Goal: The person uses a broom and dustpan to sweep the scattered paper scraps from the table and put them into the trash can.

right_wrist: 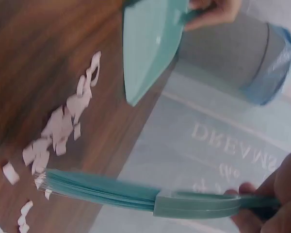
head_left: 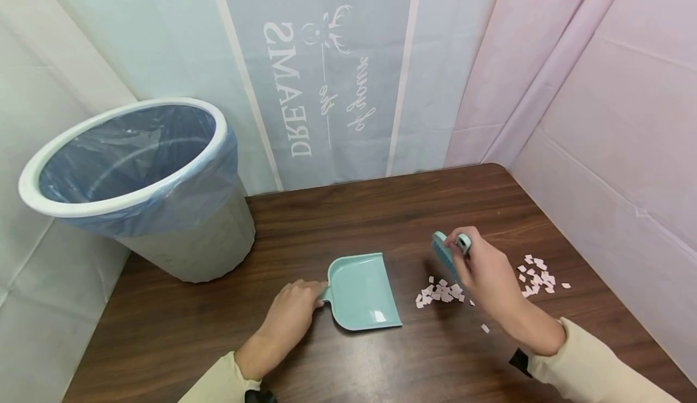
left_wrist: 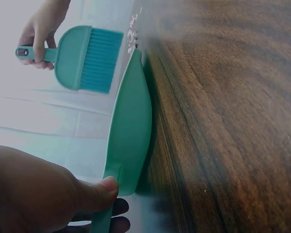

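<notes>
My left hand (head_left: 291, 312) grips the short handle of a mint-green dustpan (head_left: 362, 291), which lies on the wooden table with its wide edge facing right. In my right hand (head_left: 487, 270) is the handle of a matching hand brush (left_wrist: 80, 58) with teal bristles. The brush stands beyond the dustpan's lip, its bristle tips close over a heap of small white paper pieces (head_left: 442, 292). In the right wrist view the bristles (right_wrist: 102, 187) overlap the end of that heap. Farther right, behind my right hand, lies a second cluster of paper pieces (head_left: 536, 279).
A grey waste bin (head_left: 204, 252) with a white rim and blue liner stands at the back left of the table (head_left: 327, 221). Printed fabric (head_left: 348, 76) hangs behind the table and along both sides. One stray paper piece (head_left: 485, 328) lies near my right wrist.
</notes>
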`<state>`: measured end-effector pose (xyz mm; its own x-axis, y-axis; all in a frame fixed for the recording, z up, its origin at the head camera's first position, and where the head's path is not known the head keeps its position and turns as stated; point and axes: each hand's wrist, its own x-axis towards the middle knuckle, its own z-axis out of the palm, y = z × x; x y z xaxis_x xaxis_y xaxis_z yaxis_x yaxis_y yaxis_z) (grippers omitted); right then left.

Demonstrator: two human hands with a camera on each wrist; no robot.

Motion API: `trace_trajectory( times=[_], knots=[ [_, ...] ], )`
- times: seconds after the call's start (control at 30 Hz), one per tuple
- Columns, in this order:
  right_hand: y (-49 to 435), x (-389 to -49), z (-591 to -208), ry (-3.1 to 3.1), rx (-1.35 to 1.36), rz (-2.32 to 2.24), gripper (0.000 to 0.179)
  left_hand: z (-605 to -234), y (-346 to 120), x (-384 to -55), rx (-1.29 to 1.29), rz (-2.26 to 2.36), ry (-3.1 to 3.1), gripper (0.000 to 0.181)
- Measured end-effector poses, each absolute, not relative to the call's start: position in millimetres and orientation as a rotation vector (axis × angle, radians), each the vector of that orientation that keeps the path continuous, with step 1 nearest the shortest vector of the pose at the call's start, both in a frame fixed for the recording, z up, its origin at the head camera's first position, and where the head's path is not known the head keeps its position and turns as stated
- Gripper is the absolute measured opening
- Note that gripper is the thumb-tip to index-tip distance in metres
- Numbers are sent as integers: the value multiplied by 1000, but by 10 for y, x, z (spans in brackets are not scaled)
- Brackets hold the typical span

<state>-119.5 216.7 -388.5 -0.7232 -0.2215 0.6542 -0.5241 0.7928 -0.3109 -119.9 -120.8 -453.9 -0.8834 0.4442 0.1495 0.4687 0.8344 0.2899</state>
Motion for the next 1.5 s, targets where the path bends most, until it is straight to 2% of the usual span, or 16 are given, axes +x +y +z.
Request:
trace_trajectory(
  times=[0.37, 0.63, 0.87, 1.23, 1.5],
  knots=[
    [2000, -1079, -4067, -2421, 450, 592, 32, -4553, -1208, -1196, -734, -482, -2916, 30],
    [1874, -1171, -4031, -2359, 461, 690, 28, -4545, -1202, -1195, -735, -473, -2907, 30],
    [1966, -1306, -3919, -2310, 434, 691, 25, -4526, -1200, -1209, -730, -465, -2916, 28],
    [1909, -1347, -4053, -2369, 419, 723, 25, -4522, -1212, -1201, -702, -464, -2953, 30],
    [1974, -1430, -3912, -2321, 381, 752, 21, -4531, -1219, -1195, -695, -466, -2956, 30]
  ],
)
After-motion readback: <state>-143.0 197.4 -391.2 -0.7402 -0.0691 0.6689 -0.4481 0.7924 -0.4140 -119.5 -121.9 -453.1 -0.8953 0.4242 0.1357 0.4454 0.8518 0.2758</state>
